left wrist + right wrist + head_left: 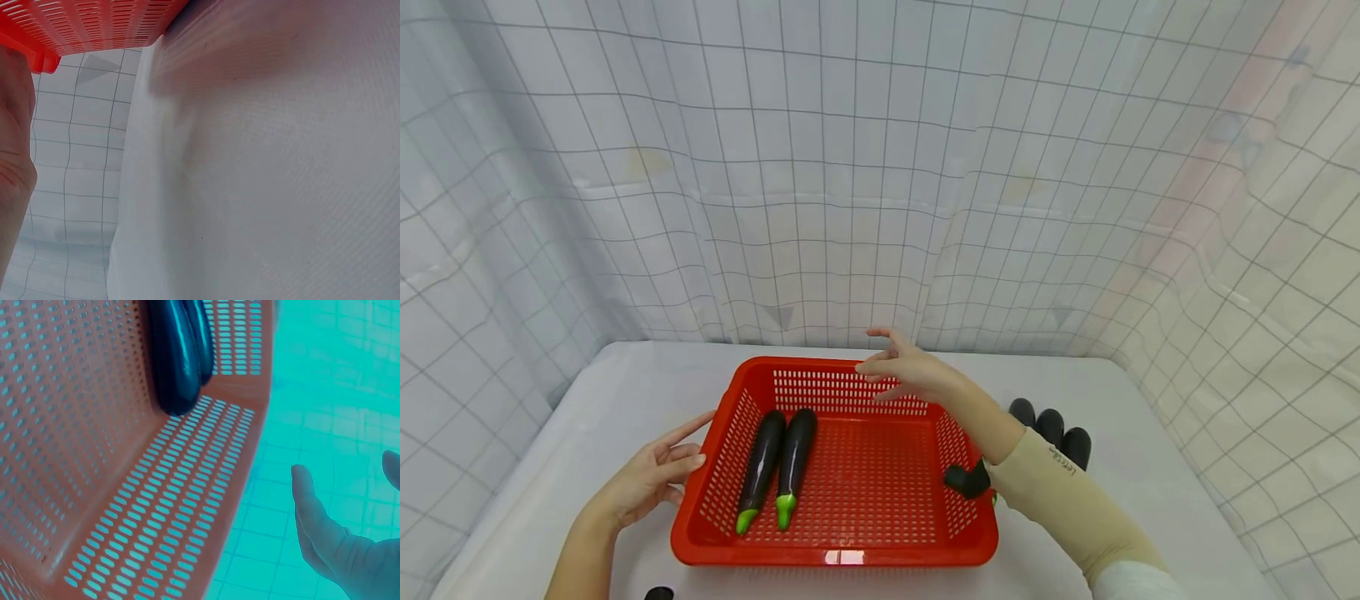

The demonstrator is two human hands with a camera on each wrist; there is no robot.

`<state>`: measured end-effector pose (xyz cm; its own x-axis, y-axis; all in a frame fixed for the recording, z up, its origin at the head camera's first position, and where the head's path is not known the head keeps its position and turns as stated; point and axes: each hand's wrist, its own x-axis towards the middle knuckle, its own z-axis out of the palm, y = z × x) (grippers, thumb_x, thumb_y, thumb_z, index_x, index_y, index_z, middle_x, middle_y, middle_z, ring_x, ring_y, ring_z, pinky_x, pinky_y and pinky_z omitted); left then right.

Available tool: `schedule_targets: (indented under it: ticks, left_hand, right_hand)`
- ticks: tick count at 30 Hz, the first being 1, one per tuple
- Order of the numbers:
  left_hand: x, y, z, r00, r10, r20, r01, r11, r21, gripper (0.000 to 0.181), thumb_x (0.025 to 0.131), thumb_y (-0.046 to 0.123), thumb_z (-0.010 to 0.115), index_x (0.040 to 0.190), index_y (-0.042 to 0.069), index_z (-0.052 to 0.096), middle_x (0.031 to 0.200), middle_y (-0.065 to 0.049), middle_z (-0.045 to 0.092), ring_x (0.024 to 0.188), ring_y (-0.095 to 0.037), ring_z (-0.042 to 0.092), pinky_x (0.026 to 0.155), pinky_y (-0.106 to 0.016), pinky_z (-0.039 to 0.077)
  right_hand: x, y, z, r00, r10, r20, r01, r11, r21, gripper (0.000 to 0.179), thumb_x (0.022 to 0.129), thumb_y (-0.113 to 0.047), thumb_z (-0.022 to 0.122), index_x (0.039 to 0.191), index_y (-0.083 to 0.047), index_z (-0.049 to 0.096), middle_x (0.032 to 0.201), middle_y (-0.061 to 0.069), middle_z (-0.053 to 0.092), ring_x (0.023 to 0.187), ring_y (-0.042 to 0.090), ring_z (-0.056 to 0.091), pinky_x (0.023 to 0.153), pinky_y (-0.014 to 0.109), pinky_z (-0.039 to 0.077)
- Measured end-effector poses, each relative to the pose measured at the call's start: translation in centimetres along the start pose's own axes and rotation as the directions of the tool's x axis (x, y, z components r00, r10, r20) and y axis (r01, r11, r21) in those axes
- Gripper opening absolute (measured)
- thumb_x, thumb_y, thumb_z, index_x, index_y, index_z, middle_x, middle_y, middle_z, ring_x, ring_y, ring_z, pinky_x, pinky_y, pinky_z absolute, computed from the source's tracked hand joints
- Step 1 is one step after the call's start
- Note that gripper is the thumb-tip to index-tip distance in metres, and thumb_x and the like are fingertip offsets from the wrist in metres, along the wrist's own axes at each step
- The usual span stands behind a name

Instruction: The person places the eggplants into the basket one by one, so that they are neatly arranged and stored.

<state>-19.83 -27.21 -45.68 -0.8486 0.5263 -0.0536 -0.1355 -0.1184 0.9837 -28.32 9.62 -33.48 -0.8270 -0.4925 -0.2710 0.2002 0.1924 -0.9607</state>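
Observation:
A red plastic basket (880,554) stands on the white table. Inside it, along the left side, lie two dark purple eggplants (762,471) (797,467), side by side with their green stem ends toward me. My left hand (643,479) is at the basket's left rim, fingertips touching it with relaxed fingers; in the left wrist view only part of this hand (14,144) shows. Over the far right part of the basket my right hand (913,371) hovers with spread fingers and nothing in them. The right wrist view shows its finger and thumb apart.
Right of the basket, three dark rounded eggplant ends (1049,425) show past my right forearm, which covers the rest of them. A black strap-like piece (967,481) sits at that wrist. White gridded curtains (865,167) surround the table (1150,492).

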Motion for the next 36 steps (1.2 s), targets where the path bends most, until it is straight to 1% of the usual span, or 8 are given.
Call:
schedule_targets:
  ticks: [5, 9, 13, 20, 25, 31, 33, 36]
  left_hand:
    - [0.0, 0.1, 0.0, 1.0, -0.008, -0.008, 0.008, 1.0, 0.004, 0.055, 0.097, 0.004, 0.038, 0.141, 0.036, 0.03, 0.105, 0.004, 0.064, 0.086, -0.017, 0.065, 0.063, -0.033, 0.056]
    - [-0.1, 0.3, 0.1, 1.0, 0.018, 0.01, -0.018, 1.0, -0.014, 0.055, 0.097, 0.003, 0.037, 0.141, 0.037, 0.031, 0.103, 0.003, 0.064, 0.086, -0.017, 0.065, 0.063, -0.035, 0.056]
    - [-0.1, 0.4, 0.1, 1.0, 0.029, 0.01, -0.029, 0.999, -0.017, 0.054, 0.097, 0.002, 0.036, 0.138, 0.038, 0.035, 0.102, 0.002, 0.064, 0.085, -0.018, 0.066, 0.062, -0.035, 0.056]
    - [-0.2, 0.4, 0.1, 1.0, 0.028, 0.008, -0.028, 0.999, -0.015, 0.054, 0.097, 0.003, 0.036, 0.138, 0.039, 0.036, 0.105, 0.002, 0.064, 0.086, -0.019, 0.066, 0.062, -0.035, 0.055]
    - [-0.2, 0.4, 0.2, 0.999, 0.034, 0.008, -0.034, 0.999, -0.013, 0.055, 0.097, 0.002, 0.037, 0.138, 0.038, 0.036, 0.103, 0.002, 0.064, 0.085, -0.018, 0.066, 0.06, -0.034, 0.055]
    - [-0.2, 0.4, 0.2, 0.999, 0.04, 0.014, -0.04, 0.999, -0.012, 0.055, 0.097, 0.002, 0.036, 0.138, 0.038, 0.036, 0.103, 0.002, 0.064, 0.084, -0.018, 0.066, 0.06, -0.034, 0.055]
    - [-0.2, 0.4, 0.2, 0.999, 0.039, 0.014, -0.039, 0.999, -0.013, 0.055, 0.097, 0.002, 0.036, 0.138, 0.038, 0.036, 0.103, 0.001, 0.064, 0.084, -0.019, 0.066, 0.06, -0.034, 0.055]
    - [-0.2, 0.4, 0.2, 0.999, 0.036, 0.011, -0.035, 0.999, -0.01, 0.055, 0.097, 0.002, 0.036, 0.137, 0.039, 0.037, 0.105, 0.001, 0.065, 0.084, -0.019, 0.066, 0.06, -0.033, 0.055]
  right_hand:
    - [-1.3, -0.7, -1.7, 0.999, -0.039, -0.012, 0.039, 0.998, 0.045, 0.065, 0.089, -0.011, 0.058, 0.14, -0.021, 0.021, 0.123, 0.018, 0.041, 0.119, 0.039, 0.042, 0.089, 0.052, 0.045]
    - [-2.3, -0.9, -3.2, 0.998, -0.058, -0.037, 0.06, 0.996, 0.059, 0.065, 0.09, -0.011, 0.057, 0.142, -0.021, 0.018, 0.129, 0.02, 0.037, 0.122, 0.043, 0.038, 0.092, 0.053, 0.043]
    - [-3.3, -0.5, -4.8, 0.995, -0.066, -0.079, 0.071, 0.995, 0.068, 0.066, 0.089, -0.012, 0.058, 0.142, -0.023, 0.018, 0.136, 0.019, 0.032, 0.119, 0.04, 0.042, 0.093, 0.054, 0.041]
    - [-4.9, 1.0, -7.8, 0.988, -0.088, -0.131, 0.101, 0.99, 0.096, 0.069, 0.09, -0.013, 0.057, 0.143, -0.022, 0.013, 0.141, 0.021, 0.024, 0.122, 0.041, 0.037, 0.092, 0.052, 0.044]
    - [-6.4, 2.2, -10.3, 0.979, -0.091, -0.182, 0.117, 0.984, 0.136, 0.07, 0.091, -0.014, 0.056, 0.144, -0.021, 0.011, 0.143, 0.021, 0.022, 0.124, 0.039, 0.035, 0.091, 0.05, 0.044]
    - [-8.4, 3.9, -13.3, 0.966, -0.11, -0.234, 0.154, 0.972, 0.18, 0.07, 0.094, -0.015, 0.051, 0.145, -0.019, 0.004, 0.142, 0.02, 0.018, 0.13, 0.041, 0.025, 0.092, 0.046, 0.045]
    - [-9.1, 4.4, -14.1, 0.962, -0.111, -0.249, 0.162, 0.968, 0.193, 0.069, 0.095, -0.016, 0.05, 0.145, -0.018, 0.002, 0.139, 0.018, 0.022, 0.13, 0.04, 0.026, 0.092, 0.044, 0.046]
    - [-10.2, 5.2, -15.5, 0.957, -0.112, -0.268, 0.176, 0.957, 0.231, 0.068, 0.096, -0.016, 0.048, 0.144, -0.018, 0.001, 0.131, 0.011, 0.031, 0.125, 0.033, 0.036, 0.091, 0.041, 0.047]
